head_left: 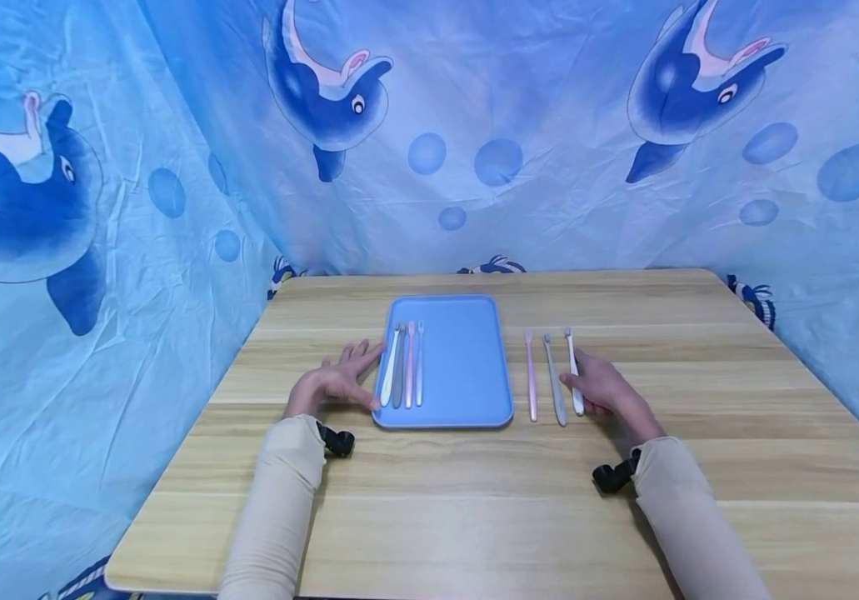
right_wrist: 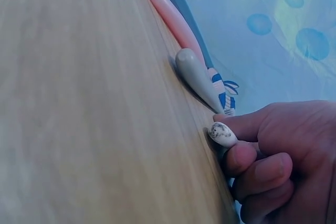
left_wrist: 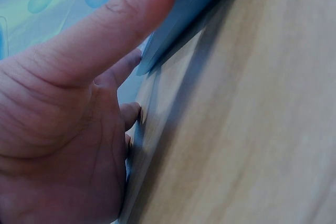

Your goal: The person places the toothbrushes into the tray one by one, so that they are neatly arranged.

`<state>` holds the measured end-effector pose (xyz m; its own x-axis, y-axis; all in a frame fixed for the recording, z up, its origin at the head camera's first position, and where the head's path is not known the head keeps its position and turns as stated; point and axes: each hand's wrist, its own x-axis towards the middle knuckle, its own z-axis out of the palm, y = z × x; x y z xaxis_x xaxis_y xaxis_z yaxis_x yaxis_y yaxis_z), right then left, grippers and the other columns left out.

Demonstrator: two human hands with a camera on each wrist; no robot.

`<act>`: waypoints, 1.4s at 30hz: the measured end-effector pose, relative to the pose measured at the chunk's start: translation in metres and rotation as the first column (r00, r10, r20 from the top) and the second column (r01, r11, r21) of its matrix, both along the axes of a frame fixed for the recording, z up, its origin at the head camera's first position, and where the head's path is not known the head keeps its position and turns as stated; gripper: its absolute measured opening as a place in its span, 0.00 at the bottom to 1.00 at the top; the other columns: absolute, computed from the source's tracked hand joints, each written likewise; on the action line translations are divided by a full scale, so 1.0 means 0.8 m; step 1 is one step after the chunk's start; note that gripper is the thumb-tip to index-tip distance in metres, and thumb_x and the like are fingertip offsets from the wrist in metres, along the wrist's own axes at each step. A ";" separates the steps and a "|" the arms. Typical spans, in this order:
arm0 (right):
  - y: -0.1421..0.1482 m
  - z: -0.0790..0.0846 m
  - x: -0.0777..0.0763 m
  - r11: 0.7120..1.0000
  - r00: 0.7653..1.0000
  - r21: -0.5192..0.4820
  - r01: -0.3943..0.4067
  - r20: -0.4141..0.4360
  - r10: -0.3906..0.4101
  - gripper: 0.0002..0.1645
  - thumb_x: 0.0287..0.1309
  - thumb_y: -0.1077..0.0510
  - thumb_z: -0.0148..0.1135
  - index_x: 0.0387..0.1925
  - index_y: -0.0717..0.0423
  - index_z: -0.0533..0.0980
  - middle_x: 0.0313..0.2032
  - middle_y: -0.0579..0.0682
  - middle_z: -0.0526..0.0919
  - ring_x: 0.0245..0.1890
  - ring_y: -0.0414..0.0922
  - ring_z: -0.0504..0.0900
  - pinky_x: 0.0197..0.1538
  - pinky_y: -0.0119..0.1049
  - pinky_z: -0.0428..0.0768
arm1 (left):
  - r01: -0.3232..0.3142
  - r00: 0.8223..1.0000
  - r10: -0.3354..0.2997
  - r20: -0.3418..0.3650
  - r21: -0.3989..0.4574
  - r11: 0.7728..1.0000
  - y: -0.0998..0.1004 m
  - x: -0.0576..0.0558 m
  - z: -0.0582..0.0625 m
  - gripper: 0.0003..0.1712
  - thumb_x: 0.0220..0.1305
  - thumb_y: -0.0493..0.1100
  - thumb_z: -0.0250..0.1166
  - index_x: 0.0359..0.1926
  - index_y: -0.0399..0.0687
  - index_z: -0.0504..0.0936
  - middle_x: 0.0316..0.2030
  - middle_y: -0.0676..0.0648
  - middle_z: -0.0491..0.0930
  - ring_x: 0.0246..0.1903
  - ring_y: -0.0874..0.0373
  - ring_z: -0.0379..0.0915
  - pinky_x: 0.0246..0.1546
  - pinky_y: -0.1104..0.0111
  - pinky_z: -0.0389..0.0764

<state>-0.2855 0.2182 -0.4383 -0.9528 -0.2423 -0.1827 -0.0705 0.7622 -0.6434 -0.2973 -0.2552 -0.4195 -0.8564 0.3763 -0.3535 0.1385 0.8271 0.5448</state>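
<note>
My left hand (head_left: 339,379) rests at the left edge of a blue tray (head_left: 466,367), fingers spread, with thumb and fingertips touching its rim. Along the tray's left side lie several toothbrushes side by side: a white toothbrush (head_left: 388,375), a grey one (head_left: 398,375), a pink one (head_left: 410,371) and a pale one (head_left: 420,375). My right hand (head_left: 597,382) pinches another white toothbrush (right_wrist: 223,134) between thumb and fingers, close over the table. To its left lie a grey toothbrush (head_left: 556,387) and a pink toothbrush (head_left: 531,379), roughly parallel, heads pointing away.
A wood-grain table (head_left: 436,508) carries everything. Behind it and along the left hangs a blue curtain (head_left: 549,217) printed with dolphins and bubbles, reaching down past the table's edges. Each wrist wears a small black camera.
</note>
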 end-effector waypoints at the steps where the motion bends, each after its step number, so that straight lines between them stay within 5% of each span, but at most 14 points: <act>1: 0.000 0.000 0.001 1.000 1.000 -0.005 -0.004 -0.003 0.004 0.37 0.73 0.55 0.50 0.74 0.67 0.52 0.11 0.47 0.74 0.08 0.39 0.68 0.13 0.31 0.69 | 0.002 1.000 -0.002 0.002 -0.002 1.000 0.000 0.000 0.000 0.76 0.42 0.64 0.79 0.81 0.63 0.36 0.80 0.40 0.23 0.78 0.36 0.11 0.70 0.31 0.18; 9: 0.005 0.001 0.004 0.997 1.000 -0.080 0.002 0.020 0.000 0.42 0.74 0.56 0.46 0.77 0.69 0.40 0.11 0.46 0.72 0.09 0.39 0.67 0.13 0.31 0.68 | 0.008 1.000 -0.008 0.005 0.001 1.000 0.000 -0.001 -0.002 0.76 0.43 0.63 0.79 0.81 0.61 0.36 0.80 0.39 0.23 0.78 0.35 0.11 0.70 0.30 0.19; 20: 0.009 0.001 0.003 0.984 0.999 -0.173 0.032 0.040 -0.026 0.42 0.74 0.55 0.47 0.78 0.66 0.41 0.10 0.43 0.71 0.08 0.38 0.66 0.13 0.32 0.68 | 0.007 1.000 -0.007 0.009 0.000 1.000 -0.001 -0.004 -0.006 0.76 0.42 0.65 0.79 0.81 0.62 0.35 0.80 0.40 0.23 0.78 0.36 0.11 0.70 0.31 0.19; 28: 0.011 0.006 0.001 0.971 1.000 -0.239 -0.011 -0.002 0.011 0.33 0.76 0.57 0.46 0.74 0.67 0.52 0.09 0.43 0.71 0.07 0.36 0.66 0.11 0.31 0.67 | -0.002 1.000 0.002 0.010 0.014 1.000 0.000 0.000 0.000 0.76 0.43 0.62 0.80 0.81 0.62 0.36 0.80 0.39 0.23 0.78 0.36 0.11 0.70 0.30 0.19; 42: -0.001 0.019 0.000 0.957 1.000 -0.290 -0.025 -0.003 0.025 0.39 0.76 0.55 0.45 0.78 0.65 0.43 0.09 0.42 0.71 0.07 0.36 0.64 0.11 0.31 0.67 | -0.001 1.000 0.001 0.009 0.025 1.000 0.000 -0.001 -0.002 0.77 0.41 0.64 0.80 0.81 0.62 0.36 0.80 0.39 0.24 0.78 0.35 0.11 0.70 0.30 0.18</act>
